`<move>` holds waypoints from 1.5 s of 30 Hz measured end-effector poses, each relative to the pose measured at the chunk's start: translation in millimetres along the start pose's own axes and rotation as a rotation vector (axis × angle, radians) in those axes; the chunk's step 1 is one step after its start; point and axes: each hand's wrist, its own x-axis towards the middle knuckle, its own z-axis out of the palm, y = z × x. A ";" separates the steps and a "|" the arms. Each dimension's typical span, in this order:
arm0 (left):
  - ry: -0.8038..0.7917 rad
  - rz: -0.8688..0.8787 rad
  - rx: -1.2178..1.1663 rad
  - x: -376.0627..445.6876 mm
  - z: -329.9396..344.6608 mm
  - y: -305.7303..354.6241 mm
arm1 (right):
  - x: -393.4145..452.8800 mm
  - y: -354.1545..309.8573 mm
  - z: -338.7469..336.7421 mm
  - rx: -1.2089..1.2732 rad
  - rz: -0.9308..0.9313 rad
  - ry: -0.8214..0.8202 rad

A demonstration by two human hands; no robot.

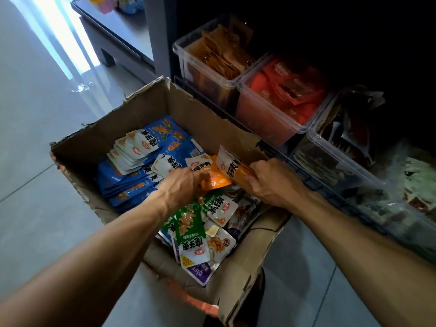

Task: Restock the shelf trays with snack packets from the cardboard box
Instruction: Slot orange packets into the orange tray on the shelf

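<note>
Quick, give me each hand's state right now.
Left hand: fingers curled on an orange packet in the cardboard box.
Right hand: gripping a bunch of orange-and-white packets.

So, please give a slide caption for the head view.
Both hands gather orange packets from the cardboard box.

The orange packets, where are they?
In the head view, the orange packets sit mid-frame in the cardboard box, gripped between the left hand and right hand.
</note>
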 end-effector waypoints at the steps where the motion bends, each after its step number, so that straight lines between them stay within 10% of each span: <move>1: 0.011 0.025 0.015 0.3 -5.0 -0.6 | 0.0 1.2 -0.5 0.018 0.009 0.005; 11: 0.198 0.017 0.071 -19.3 -49.3 3.0 | -32.4 5.6 -39.0 0.082 0.015 0.131; 20: 0.406 -0.471 -0.824 -51.1 -122.5 49.1 | -97.4 3.8 -88.9 0.581 0.166 0.283; 32: 0.191 -0.044 -1.322 -80.6 -192.3 207.5 | -224.8 24.2 -165.0 1.596 0.295 0.414; 45: 0.141 0.354 -1.093 -117.4 -251.4 371.0 | -365.7 75.9 -207.7 1.306 0.410 0.812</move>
